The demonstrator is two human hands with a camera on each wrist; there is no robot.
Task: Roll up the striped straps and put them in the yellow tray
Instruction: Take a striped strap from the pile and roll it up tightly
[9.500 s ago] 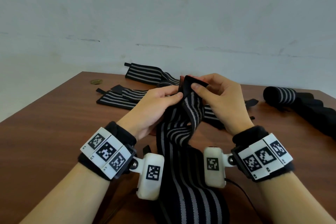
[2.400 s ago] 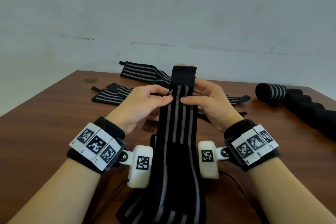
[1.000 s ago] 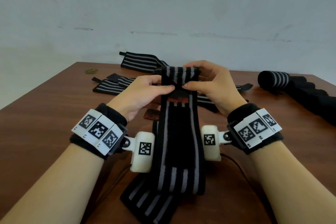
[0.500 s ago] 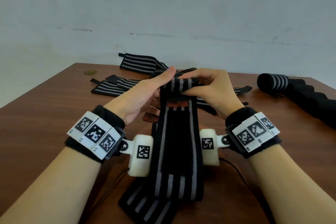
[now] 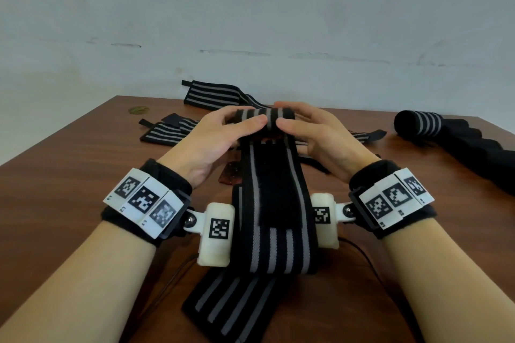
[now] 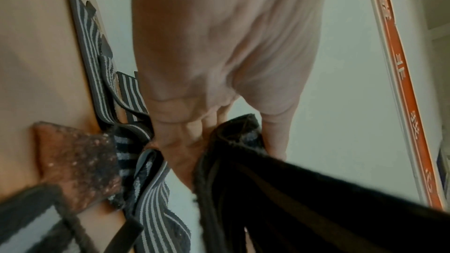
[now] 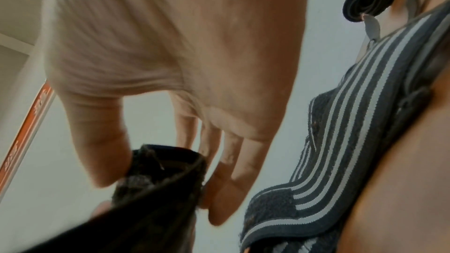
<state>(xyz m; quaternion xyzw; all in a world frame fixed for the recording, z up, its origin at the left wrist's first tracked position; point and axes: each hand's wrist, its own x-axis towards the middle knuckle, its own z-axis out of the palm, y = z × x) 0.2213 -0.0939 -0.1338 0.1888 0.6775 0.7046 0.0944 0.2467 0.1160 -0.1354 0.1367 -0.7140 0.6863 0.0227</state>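
A black strap with grey stripes (image 5: 274,203) runs from the table's near edge up to my hands, its far end turned into a small roll (image 5: 264,116). My left hand (image 5: 223,131) grips the roll's left end, thumb on top, fingers behind. My right hand (image 5: 309,131) grips the right end the same way. In the left wrist view the left hand (image 6: 219,122) curls round the dark roll (image 6: 241,132). In the right wrist view the right hand's thumb and fingers (image 7: 219,180) pinch the roll (image 7: 165,163). No yellow tray is in view.
Two more flat striped straps (image 5: 214,95) (image 5: 167,132) lie at the back left of the brown table (image 5: 69,175). A rolled striped strap (image 5: 418,124) lies at the far right beside a dark ribbed roll (image 5: 479,153). A small coin-like disc (image 5: 138,110) sits far left.
The strap's flat end has been folded over and turned into a small roll. Both hands have come down a little and closed round the roll's ends.
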